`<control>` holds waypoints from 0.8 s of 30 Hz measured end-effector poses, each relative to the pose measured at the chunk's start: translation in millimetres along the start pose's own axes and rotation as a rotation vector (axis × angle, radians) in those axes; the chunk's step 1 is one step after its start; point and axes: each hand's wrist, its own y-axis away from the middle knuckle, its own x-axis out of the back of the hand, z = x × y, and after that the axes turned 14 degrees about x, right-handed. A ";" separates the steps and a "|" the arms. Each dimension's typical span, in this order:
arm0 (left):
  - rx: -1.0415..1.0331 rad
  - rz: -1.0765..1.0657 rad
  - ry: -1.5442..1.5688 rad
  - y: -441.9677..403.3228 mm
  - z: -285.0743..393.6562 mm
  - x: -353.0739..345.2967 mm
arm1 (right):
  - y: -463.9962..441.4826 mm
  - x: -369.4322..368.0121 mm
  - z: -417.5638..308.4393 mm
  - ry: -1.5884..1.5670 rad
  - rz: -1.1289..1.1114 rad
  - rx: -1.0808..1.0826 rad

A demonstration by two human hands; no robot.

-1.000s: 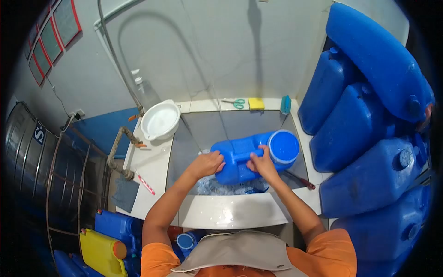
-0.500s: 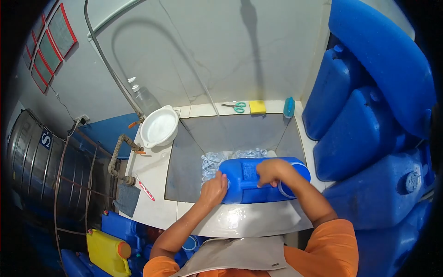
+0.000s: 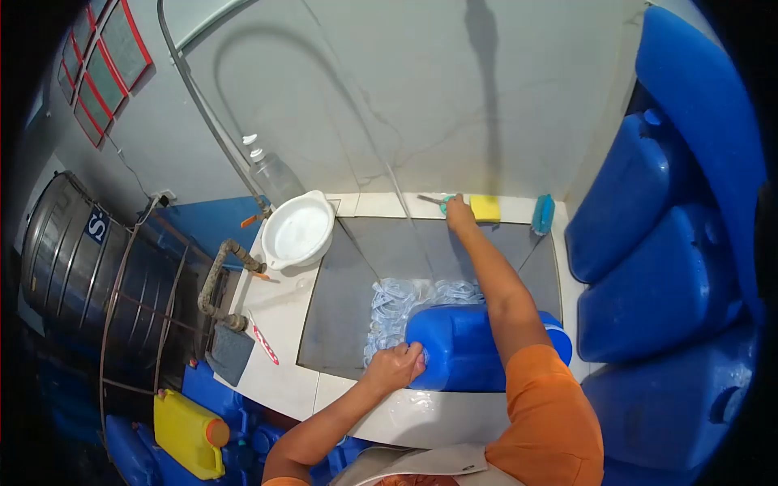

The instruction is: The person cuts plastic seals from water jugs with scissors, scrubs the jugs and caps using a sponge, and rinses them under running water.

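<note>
A blue plastic jug (image 3: pixel 458 348) lies on its side across the front of the sink (image 3: pixel 336 324). My left hand (image 3: pixel 395 366) is closed around its left end, where the spout seems to be, and the fingers hide that part. My right hand (image 3: pixel 460 215) reaches over the jug to the back ledge. Its fingers are closed at the teal handles of a pair of scissors (image 3: pixel 432 200), whose blades point left. Right beside that hand lies a yellow sponge (image 3: pixel 485 209). Pale blue strips (image 3: pixel 391 312) are heaped in the sink behind the jug.
A white basin (image 3: pixel 298 231) and a clear pump bottle (image 3: pixel 274 174) stand at the sink's back left. A teal brush (image 3: pixel 543 215) lies at the back right. On the left rim is a red-and-white toothbrush (image 3: pixel 265 346). Large blue containers (image 3: pixel 648 283) line the right side.
My right hand has left the jug and moved up to the scissors on the back ledge. My left hand still holds the jug's end. The whole view has shifted a little.
</note>
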 end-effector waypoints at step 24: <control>0.060 -0.208 0.107 -1.7 -14.2 6.5 | 339.9 150.5 29.7 -0.296 0.166 -0.231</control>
